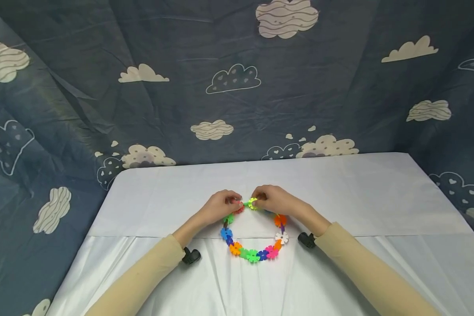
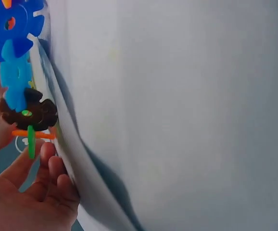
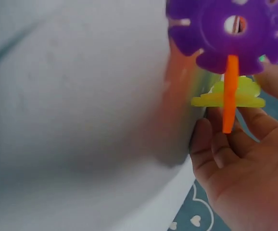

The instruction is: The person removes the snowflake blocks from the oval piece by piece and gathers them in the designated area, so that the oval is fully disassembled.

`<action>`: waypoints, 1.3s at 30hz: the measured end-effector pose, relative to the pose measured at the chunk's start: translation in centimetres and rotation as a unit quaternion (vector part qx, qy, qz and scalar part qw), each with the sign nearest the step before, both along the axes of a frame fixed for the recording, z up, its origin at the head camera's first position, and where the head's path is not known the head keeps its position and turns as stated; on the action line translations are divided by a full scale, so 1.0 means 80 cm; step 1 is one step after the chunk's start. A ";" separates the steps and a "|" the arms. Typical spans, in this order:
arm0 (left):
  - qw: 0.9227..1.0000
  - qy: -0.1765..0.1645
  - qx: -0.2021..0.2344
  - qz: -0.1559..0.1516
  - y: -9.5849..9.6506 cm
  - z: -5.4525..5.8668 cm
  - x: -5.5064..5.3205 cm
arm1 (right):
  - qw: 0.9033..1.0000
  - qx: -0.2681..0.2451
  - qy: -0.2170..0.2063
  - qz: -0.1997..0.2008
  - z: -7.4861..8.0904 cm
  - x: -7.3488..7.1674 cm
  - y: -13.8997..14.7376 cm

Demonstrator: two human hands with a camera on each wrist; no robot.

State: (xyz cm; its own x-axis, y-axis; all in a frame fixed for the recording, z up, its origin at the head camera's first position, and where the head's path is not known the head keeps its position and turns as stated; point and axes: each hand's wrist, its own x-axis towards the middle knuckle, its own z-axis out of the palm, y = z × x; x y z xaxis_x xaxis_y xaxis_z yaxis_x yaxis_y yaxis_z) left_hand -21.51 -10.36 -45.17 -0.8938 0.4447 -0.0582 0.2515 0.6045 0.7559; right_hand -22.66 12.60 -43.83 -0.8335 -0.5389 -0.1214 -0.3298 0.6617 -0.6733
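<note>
Colourful plastic snowflake discs, slotted edge to edge, form a ring (image 1: 253, 256) on the white table. At its far left, my left hand (image 1: 218, 206) pinches a red disc (image 1: 239, 208). My right hand (image 1: 277, 200) pinches a yellow disc (image 1: 253, 203) just to the right of it; a bit of green shows between the two. Fingers partly cover these joints. The left wrist view shows a brown disc (image 2: 40, 118) and a light blue disc (image 2: 16, 74) near the left hand. In the right wrist view, a purple disc (image 3: 204, 29) joins an orange disc (image 3: 229, 118) above the right palm.
A white cloth covers the table (image 1: 142, 193), with a fold line across its middle. Behind and beside it hangs a dark blue curtain (image 1: 174, 96) with a cloud print. Black wrist cameras show at the left wrist (image 1: 191, 256) and the right wrist (image 1: 307, 240).
</note>
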 end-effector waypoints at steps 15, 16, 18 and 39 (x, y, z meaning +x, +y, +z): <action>0.996 -0.071 0.051 0.011 0.008 0.010 0.005 | 0.998 -0.005 -0.053 -0.015 0.010 0.001 -0.004; 0.995 -0.073 0.059 0.013 0.007 0.011 0.006 | 0.998 -0.014 -0.055 -0.019 0.011 0.002 -0.004; 0.994 -0.077 0.073 0.017 0.007 0.014 0.008 | 0.998 -0.032 -0.057 -0.025 0.015 0.006 -0.004; 0.985 0.064 0.161 0.015 0.008 0.093 0.069 | 0.974 -0.215 -0.014 -0.071 0.095 0.082 0.003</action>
State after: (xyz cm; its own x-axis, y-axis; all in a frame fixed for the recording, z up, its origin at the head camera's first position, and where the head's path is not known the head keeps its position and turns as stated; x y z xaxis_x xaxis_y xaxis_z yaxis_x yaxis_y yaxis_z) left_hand -16.01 -9.75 -37.77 -0.8979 0.3944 0.1954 0.3424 0.3470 0.8731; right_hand -16.08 12.85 -36.26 -0.9031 -0.4242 0.0667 -0.2336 0.3549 -0.9053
